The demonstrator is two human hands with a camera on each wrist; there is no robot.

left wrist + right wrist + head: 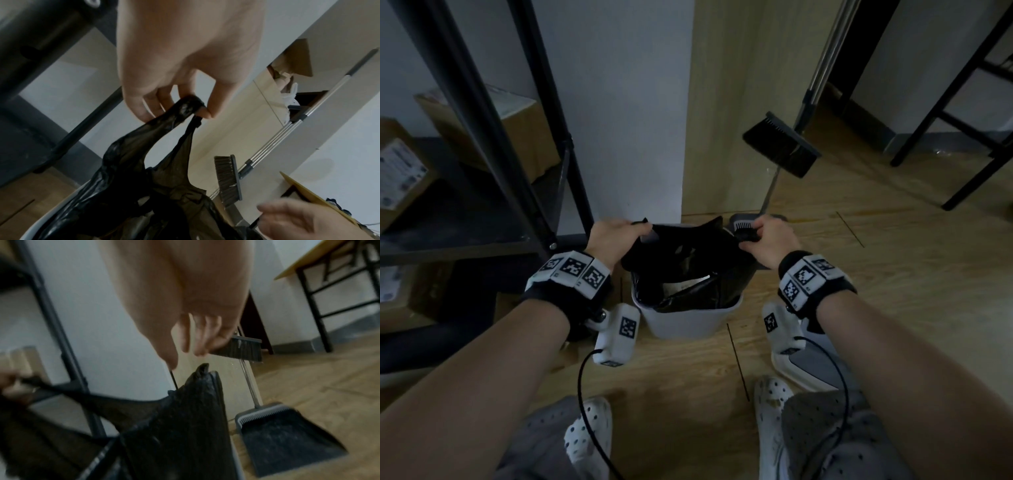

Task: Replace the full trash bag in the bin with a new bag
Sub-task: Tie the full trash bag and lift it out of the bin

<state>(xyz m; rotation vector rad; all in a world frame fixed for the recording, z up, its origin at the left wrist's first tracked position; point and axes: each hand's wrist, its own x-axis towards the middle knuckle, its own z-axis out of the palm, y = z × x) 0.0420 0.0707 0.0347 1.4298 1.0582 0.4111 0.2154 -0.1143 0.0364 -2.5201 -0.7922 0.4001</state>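
Bare forearms; black wrist straps w/ white coded marker blocks (577,272), black cable (585,387), white perforated clogs (589,431), prob. grey trousers.

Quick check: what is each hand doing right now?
Left hand: pinches a handle loop of the black trash bag.
Right hand: grips the bag's other side.

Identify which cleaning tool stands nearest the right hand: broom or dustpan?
The dustpan, on the floor just beyond the right hand beside the bin. The broom hangs higher, against the wall.
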